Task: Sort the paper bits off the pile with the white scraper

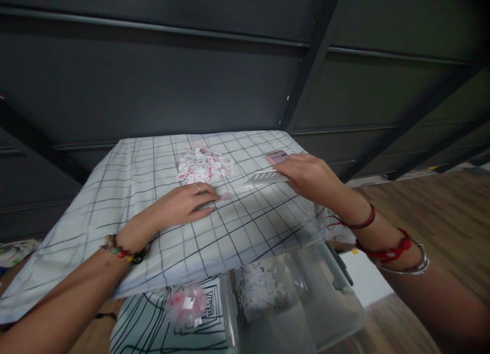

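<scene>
My left hand [189, 205] lies low over the checked tablecloth, fingers stretched out and thumb apart. Its fingertips are at a small clear-and-pink piece [225, 196]; whether they press on it I cannot tell. A heap of small white and pink pieces [204, 165] lies just beyond that hand. On the right, my right hand [308, 174] is closed on the end of a white slotted strip [266, 177], which points left over the cloth. A phone [277, 157] lies partly behind the right fingers.
The tablecloth [245, 226] covers a table against a dark panelled wall [172, 83]. Below its front edge stands a clear plastic box [333, 303] with a bag of pale pieces [264, 287]. Left of it, pink packets [186, 305] rest on a patterned cloth [145, 326].
</scene>
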Available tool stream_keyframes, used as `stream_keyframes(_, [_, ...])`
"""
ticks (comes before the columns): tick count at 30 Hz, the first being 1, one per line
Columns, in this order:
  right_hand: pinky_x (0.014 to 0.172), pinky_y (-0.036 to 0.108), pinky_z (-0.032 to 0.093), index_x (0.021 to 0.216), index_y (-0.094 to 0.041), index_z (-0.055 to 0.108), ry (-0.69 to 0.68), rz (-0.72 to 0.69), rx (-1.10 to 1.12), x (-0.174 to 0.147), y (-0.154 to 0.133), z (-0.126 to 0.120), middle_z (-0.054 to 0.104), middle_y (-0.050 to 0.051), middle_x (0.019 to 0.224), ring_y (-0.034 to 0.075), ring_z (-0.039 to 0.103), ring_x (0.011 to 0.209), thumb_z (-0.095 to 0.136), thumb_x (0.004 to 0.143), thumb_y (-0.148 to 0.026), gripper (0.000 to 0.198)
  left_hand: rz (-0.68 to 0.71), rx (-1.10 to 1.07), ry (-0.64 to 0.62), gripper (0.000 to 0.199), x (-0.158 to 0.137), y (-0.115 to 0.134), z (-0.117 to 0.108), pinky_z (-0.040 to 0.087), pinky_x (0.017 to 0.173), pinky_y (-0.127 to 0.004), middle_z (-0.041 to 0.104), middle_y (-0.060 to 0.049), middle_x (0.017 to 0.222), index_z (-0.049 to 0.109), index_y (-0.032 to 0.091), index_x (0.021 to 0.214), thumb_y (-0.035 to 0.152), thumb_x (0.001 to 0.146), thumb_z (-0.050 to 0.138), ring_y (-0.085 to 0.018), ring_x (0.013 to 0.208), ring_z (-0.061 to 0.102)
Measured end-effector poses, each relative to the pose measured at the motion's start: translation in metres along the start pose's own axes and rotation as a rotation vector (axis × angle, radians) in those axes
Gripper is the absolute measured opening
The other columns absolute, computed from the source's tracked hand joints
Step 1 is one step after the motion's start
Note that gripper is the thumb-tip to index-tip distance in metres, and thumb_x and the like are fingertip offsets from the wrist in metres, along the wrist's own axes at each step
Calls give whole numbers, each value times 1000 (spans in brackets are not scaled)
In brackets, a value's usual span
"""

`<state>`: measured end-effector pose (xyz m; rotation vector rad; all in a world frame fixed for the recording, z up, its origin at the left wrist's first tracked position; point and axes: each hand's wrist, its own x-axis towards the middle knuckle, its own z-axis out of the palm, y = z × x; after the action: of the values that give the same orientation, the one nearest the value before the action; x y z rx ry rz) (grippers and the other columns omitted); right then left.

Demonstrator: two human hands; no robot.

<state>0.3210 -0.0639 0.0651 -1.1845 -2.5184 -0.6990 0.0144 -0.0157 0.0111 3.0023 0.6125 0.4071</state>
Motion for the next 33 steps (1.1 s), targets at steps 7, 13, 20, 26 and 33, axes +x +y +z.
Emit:
stream_keyframes(7, [67, 26, 37, 81, -17, 60, -53, -21, 3, -35, -6, -27, 58, 2, 69, 16, 51, 68, 39, 75, -2, 27, 158, 64, -24, 30, 9, 19, 1, 47, 86, -32, 59, -11, 113, 57, 16, 113, 32, 89, 46, -20, 97, 58])
stream_keyframes(13, [67, 27, 34, 90, -16, 61, 39, 127, -111, -19, -3, -17, 63, 5, 76, 17, 52, 73, 42, 77, -4, 27, 185, 109, -31, 30, 10, 24, 2, 47, 85, -33, 61, -10, 110, 58, 17, 111, 33, 89, 44, -21, 96, 59])
stream_keyframes(20, [71, 29, 38, 93, -13, 63, -50, 123, -73, 6, -3, -1, 67, 7, 84, 19, 56, 81, 39, 78, -2, 30, 182, 135, -41, 31, 9, 23, 2, 48, 83, -33, 62, -11, 107, 59, 15, 108, 34, 91, 42, -21, 94, 60])
stream_keyframes(26, [71, 27, 40, 85, -15, 61, -1, 83, -13, -17, -1, -17, 64, 4, 78, 17, 56, 76, 44, 74, -1, 25, 192, 117, -34, 31, 11, 24, 2, 48, 83, -33, 62, -11, 105, 60, 14, 107, 34, 91, 42, -21, 94, 60])
stream_keyframes(33, [73, 28, 40, 88, -17, 62, 41, 21, 59, -2, -6, -1, 64, 5, 77, 17, 55, 79, 38, 79, -3, 29, 182, 127, -15, 29, 9, 23, 3, 48, 83, -31, 63, -10, 107, 59, 16, 106, 34, 91, 42, -20, 94, 60])
